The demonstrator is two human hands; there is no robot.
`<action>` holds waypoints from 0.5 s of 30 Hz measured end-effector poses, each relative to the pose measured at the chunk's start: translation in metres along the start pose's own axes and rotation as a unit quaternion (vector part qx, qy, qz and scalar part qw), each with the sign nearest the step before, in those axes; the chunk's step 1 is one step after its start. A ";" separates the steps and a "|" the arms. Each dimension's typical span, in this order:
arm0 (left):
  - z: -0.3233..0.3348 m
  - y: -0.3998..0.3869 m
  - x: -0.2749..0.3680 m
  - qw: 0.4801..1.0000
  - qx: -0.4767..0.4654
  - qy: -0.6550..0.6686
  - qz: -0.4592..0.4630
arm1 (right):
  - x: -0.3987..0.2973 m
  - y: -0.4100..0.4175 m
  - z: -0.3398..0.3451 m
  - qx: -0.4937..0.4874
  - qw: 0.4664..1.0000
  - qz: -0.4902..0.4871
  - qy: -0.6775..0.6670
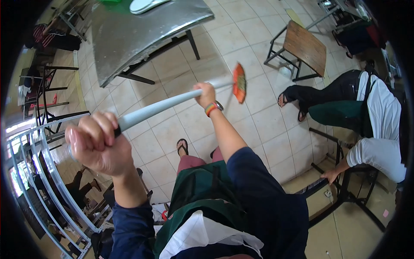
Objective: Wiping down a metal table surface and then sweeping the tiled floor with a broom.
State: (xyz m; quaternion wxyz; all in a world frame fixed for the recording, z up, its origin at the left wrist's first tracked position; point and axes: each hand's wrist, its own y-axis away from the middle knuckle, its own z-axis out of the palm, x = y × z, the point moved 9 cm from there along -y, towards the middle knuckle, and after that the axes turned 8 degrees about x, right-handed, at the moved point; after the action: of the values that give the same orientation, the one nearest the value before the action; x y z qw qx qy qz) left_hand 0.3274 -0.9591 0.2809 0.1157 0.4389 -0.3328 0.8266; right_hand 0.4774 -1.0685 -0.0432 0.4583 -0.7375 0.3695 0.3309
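My left hand (100, 142) is closed around the black end of a pale blue pole, a broom handle (158, 106). Farther down the same pole, my right hand (206, 94) grips it; a rainbow-striped band and a watch are on that wrist. At the far end of the pole is an orange broom head (239, 83) with brownish bristles, seen over the tiled floor (262, 100). It is slightly blurred, and whether it touches the tiles I cannot tell.
A metal-topped table (145, 35) stands ahead, with a white shoe (147, 5) on it. A wooden-topped stool (305, 45) is at the upper right. At the right, a person (378, 106) touches a black metal frame (343, 194). Metal racking (48, 165) stands at the left.
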 end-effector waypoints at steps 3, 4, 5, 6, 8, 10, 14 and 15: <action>-0.053 0.010 0.018 0.995 0.067 -0.074 0.019 | -0.006 0.000 0.076 -0.149 0.988 0.006 0.032; -0.069 0.015 0.025 0.995 0.067 -0.070 0.022 | -0.006 0.009 0.100 -0.230 0.973 0.021 0.027; -0.090 0.019 0.037 0.994 0.077 -0.076 0.028 | -0.018 0.018 0.121 -0.273 0.961 -0.011 0.035; -0.108 0.021 0.050 0.992 0.087 -0.081 0.034 | -0.028 0.028 0.136 -0.275 0.961 -0.016 0.033; -0.145 0.018 0.085 0.988 0.115 -0.073 0.070 | -0.071 0.060 0.176 -0.316 0.945 -0.083 0.014; -0.171 0.014 0.121 0.985 0.101 -0.097 0.100 | -0.115 0.081 0.210 -0.329 0.942 -0.067 -0.005; -0.178 0.002 0.169 0.981 -0.053 -0.102 0.158 | -0.176 0.081 0.246 -0.320 0.944 -0.081 -0.021; -0.189 -0.003 0.186 0.980 -0.045 -0.108 0.162 | -0.201 0.074 0.239 -0.276 0.956 -0.091 -0.049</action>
State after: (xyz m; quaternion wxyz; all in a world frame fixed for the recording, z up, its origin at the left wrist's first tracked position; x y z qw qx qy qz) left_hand 0.0967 -0.8522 0.3569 -0.0369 0.4606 -0.4466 0.7662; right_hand 0.2770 -0.8227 0.0055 0.2828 -0.8484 0.1723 0.4131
